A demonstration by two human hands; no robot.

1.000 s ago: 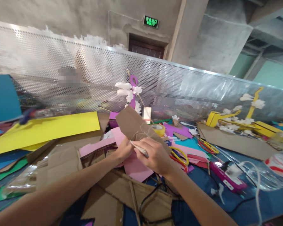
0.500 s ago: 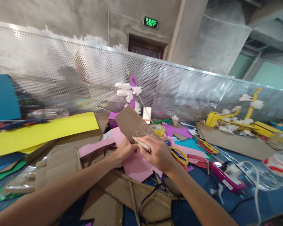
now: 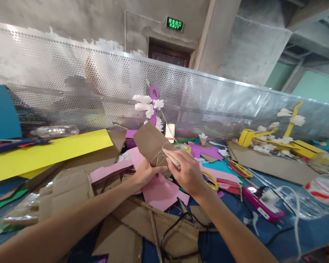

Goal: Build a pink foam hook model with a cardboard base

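My left hand [image 3: 148, 175] is closed on the lower edge of a brown cardboard piece [image 3: 150, 140], its thumb lying across the front. The piece stands tilted, and thin lines like twine [image 3: 159, 155] show on its lower part. Between the fingers of my right hand [image 3: 188, 173] is a pale tapered stick [image 3: 172, 157], its tip at the right side of the cardboard. Whether the tip touches the cardboard I cannot tell. Pink paper [image 3: 160, 193] lies beneath both hands.
Behind stands a purple piece with white paper tufts [image 3: 153, 106] before a perforated metal screen [image 3: 112, 87]. Yellow sheet [image 3: 52, 155] and glue gun [image 3: 19, 145] lie left. A tape roll [image 3: 183, 148], yellow-handled scissors [image 3: 210, 180], purple power strip [image 3: 263, 206] and cables are right.
My right hand has moved up and slightly right with the pale stick, its tip now higher along the cardboard. The loose twine loops now look flatter. My left hand keeps its hold.
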